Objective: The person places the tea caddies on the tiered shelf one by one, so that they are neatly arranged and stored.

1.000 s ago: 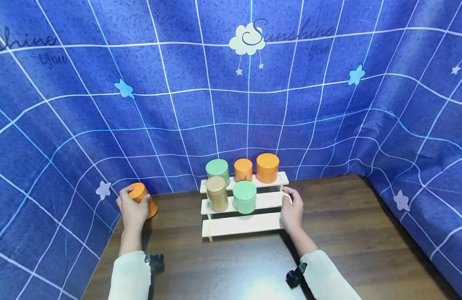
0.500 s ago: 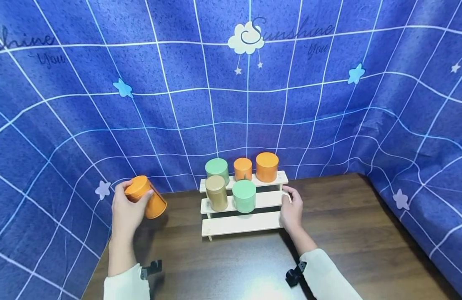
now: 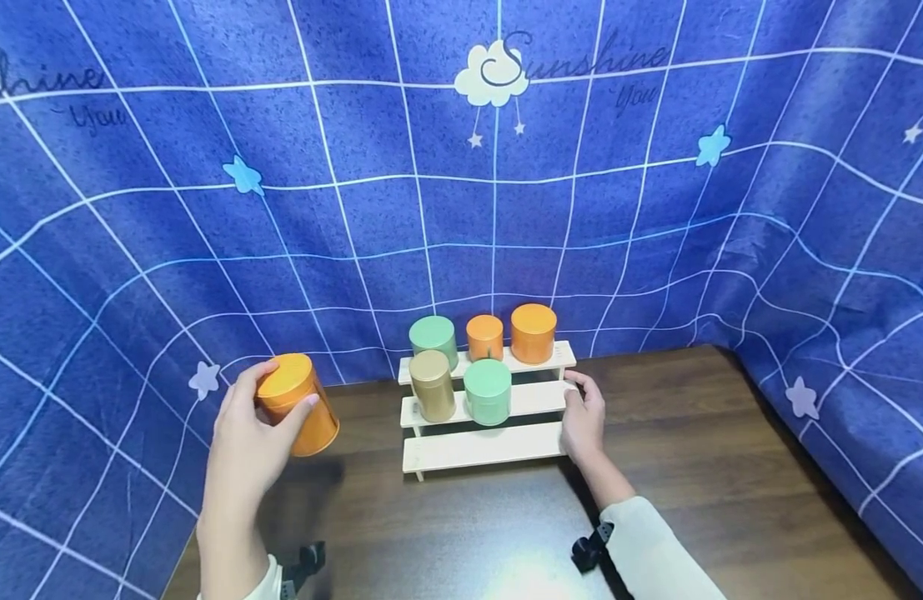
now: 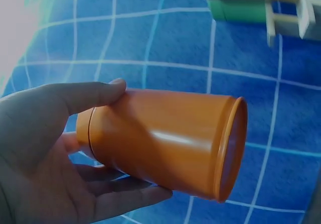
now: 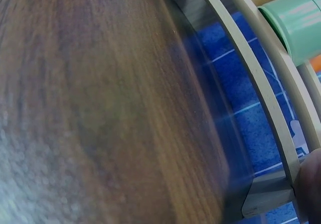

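Observation:
My left hand [image 3: 253,442] grips a tall orange canister [image 3: 308,417] by its lidded top, thumb on the near side and fingers around the back. The canister is held up over the table, slightly tilted; in the left wrist view the same orange canister [image 4: 170,141] shows its rimmed base at the right. My right hand [image 3: 584,417] holds the right end of a three-step pale wooden rack [image 3: 484,448]. On the middle step stand a gold canister [image 3: 433,392] and a light green tin [image 3: 489,396]. The front step carries nothing.
Along the rack's top step stand a green tin [image 3: 434,337], a small orange tin [image 3: 485,335] and a larger orange tin [image 3: 534,337]. A blue patterned curtain [image 3: 356,208] hangs right behind the brown wooden table [image 3: 694,467] and at both sides.
The left hand has lifted the orange canister off the table at the far left and brought it slightly right and nearer. The right hand and the rack have stayed put.

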Demonstrator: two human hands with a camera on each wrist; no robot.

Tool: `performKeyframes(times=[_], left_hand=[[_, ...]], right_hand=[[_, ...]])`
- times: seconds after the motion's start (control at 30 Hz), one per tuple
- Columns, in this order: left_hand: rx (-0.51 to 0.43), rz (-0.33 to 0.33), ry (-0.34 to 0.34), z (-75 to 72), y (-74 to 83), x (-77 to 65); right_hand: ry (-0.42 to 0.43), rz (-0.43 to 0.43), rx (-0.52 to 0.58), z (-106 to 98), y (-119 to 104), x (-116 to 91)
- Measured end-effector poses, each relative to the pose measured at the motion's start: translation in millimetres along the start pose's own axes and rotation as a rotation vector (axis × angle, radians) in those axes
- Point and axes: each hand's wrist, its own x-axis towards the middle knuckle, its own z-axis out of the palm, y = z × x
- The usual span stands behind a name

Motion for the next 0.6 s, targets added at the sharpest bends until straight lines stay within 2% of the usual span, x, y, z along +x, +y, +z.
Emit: performKeyframes(times=[0.2,0.43,0.6], left_hand=[[-0.034,0.108,-0.018,2.3,23.0,-12.0],[-0.014,0.228,-0.090,17.2,41.4,-20.5],[-0.087,0.292,-0.144,24.4,52.8,-27.2]], right_hand=[[-0.004,0.016,0.018,-1.1,-0.6,0.8],[0.019,-0.003,-0.001,-0.8,0.4,2.3],[0.013,-0.006,-0.008,-0.3,-0.5,0.5]])
